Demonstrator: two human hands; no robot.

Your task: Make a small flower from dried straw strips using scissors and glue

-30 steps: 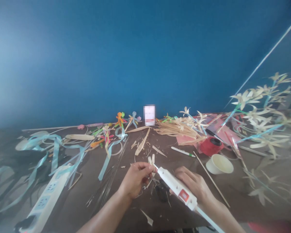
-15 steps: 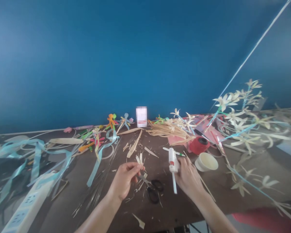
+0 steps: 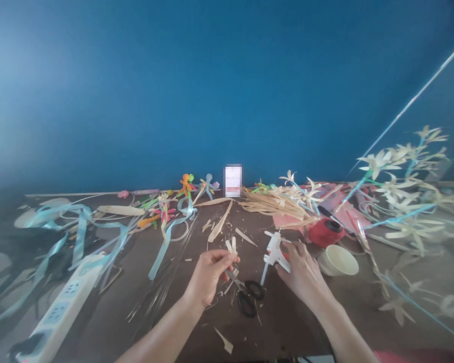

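My left hand [image 3: 215, 275] pinches a small piece with pale petal-like strips [image 3: 231, 245] between thumb and fingers. Black-handled scissors [image 3: 246, 297] lie on the table just below that hand, their blades partly hidden by the fingers. To the right, my right hand [image 3: 302, 269] has its thumb and fingers around the handle of a white glue gun [image 3: 274, 251]. The gun is turned on its side, nozzle pointing away from me, and a glue stick [image 3: 264, 275] projects from its back. Pale scraps are scattered between the hands.
A cream cup [image 3: 338, 260] and a red roll [image 3: 325, 232] stand beyond my right hand. Dried strips [image 3: 274, 204] lie at the back. Pale flower stems [image 3: 401, 212] spread at right. At left are a power strip [image 3: 66, 302] and blue ribbon [image 3: 83, 232].
The glue gun has turned from upright onto its side, with my right hand shifting around its handle. My left hand keeps its pinch on the pale piece. The whole view has shifted slightly.
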